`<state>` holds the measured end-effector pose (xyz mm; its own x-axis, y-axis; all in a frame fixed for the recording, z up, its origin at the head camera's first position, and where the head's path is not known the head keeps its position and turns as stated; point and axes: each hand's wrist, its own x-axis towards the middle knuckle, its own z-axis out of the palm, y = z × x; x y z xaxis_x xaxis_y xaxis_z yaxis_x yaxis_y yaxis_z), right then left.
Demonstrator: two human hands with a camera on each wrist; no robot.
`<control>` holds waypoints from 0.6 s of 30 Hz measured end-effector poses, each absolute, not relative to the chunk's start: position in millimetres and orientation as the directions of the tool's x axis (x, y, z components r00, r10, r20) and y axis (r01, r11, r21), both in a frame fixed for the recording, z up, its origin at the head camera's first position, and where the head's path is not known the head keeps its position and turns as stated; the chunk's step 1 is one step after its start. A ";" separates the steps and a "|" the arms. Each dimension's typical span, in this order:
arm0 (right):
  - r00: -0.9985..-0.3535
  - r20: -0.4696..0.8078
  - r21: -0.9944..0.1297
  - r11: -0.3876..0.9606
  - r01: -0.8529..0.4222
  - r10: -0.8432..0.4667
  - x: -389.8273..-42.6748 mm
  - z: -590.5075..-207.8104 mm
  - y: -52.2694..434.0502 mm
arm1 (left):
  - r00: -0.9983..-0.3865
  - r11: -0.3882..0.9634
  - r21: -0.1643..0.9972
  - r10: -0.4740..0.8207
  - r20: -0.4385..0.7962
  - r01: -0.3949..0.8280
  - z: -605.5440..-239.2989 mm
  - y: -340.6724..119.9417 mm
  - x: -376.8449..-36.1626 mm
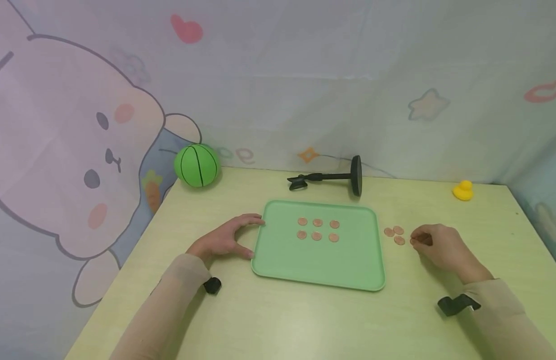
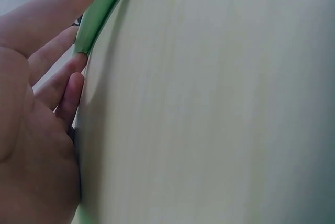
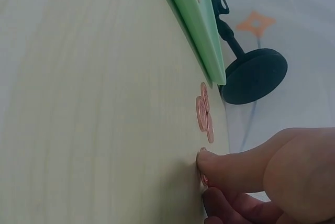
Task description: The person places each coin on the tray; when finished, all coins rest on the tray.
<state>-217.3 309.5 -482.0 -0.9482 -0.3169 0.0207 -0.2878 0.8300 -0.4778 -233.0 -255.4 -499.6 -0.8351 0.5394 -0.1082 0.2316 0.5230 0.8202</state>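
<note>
While right fingers (image 3: 225,207) pinch coppery disc (image 3: 204,178), smooth, round-cornered tray (image 1: 323,262)

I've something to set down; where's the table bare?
Bare: the pale table nearside of the rectangular green tray, between beige sleeves; also between the yellow toy duck and right hand. Crowded: between that hand and the tray, three round copper coins.

You have ten copper coins (image 1: 317,223) in all: six lie on the one green tray (image 1: 350,270), three lie at three o'clock from it, and one is in your right hand (image 1: 442,247), also at three o'clock. Around the same tray, you find one black stand (image 1: 334,176) at twelve o'clock, one green ball (image 1: 197,165) at ten and one yellow duck (image 1: 463,191) at two.
</note>
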 end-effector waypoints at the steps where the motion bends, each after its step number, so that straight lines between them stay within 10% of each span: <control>1: -0.948 0.019 -0.479 0.829 -0.287 -0.317 -217.9 -481.5 309.7 | -0.835 0.524 0.819 0.539 -0.109 0.231 -499.6 -255.3 -233.1; 18: -0.944 -0.047 -0.480 0.836 -0.266 -0.327 -229.9 -487.0 306.9 | -0.836 0.548 0.808 0.531 -0.135 0.218 -498.2 -255.1 -232.9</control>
<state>-229.9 306.9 -487.0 -0.9438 -0.3271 -0.0471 -0.2658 0.8361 -0.4799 -232.9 -255.1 -498.2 -0.8365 0.5313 -0.1346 0.2179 0.5476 0.8079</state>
